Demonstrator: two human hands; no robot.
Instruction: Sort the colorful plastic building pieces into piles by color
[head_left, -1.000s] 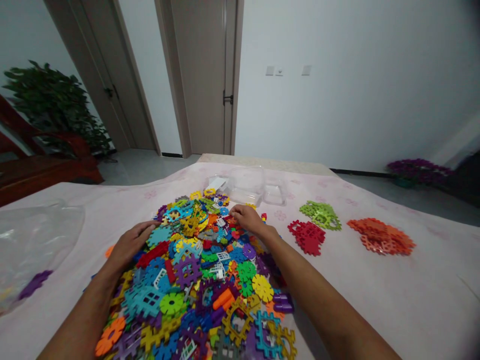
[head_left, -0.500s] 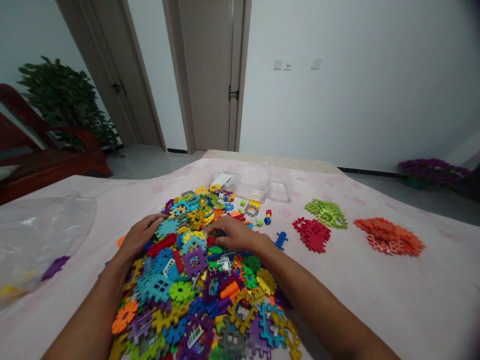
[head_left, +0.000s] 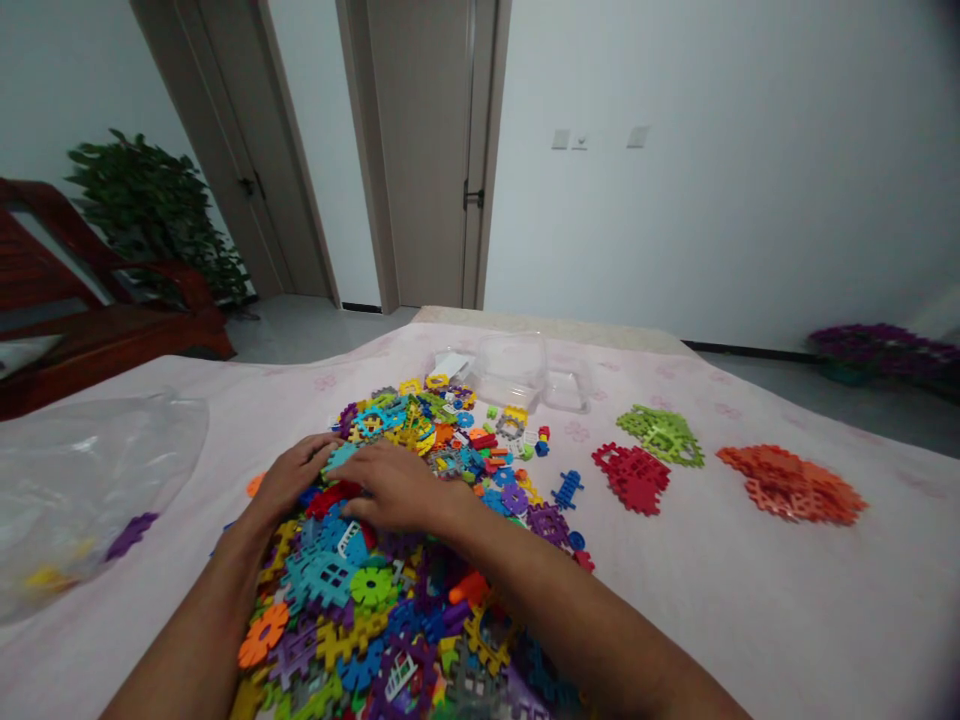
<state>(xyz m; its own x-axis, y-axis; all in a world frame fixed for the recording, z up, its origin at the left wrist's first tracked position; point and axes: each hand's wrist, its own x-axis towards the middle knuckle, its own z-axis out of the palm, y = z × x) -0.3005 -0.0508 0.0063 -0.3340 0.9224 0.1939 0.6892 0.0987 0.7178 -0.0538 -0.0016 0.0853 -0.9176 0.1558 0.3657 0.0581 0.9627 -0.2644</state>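
Right hand [head_left: 401,487] is shifting left across the plastic-piece pile [head_left: 360,635] since 1.0 s ago, now reaching near left hand [head_left: 300,472] by the red bar [head_left: 328,496]. Blue ladder-like piece [head_left: 568,490], earlier behind the right forearm [head_left: 540,585], is now showing.

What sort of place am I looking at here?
Probably a room in a home, perhaps a living room. A reddish-brown wooden bench and a leafy green plant stand at the left of the view, and a pink flowered tablecloth is spread in front.
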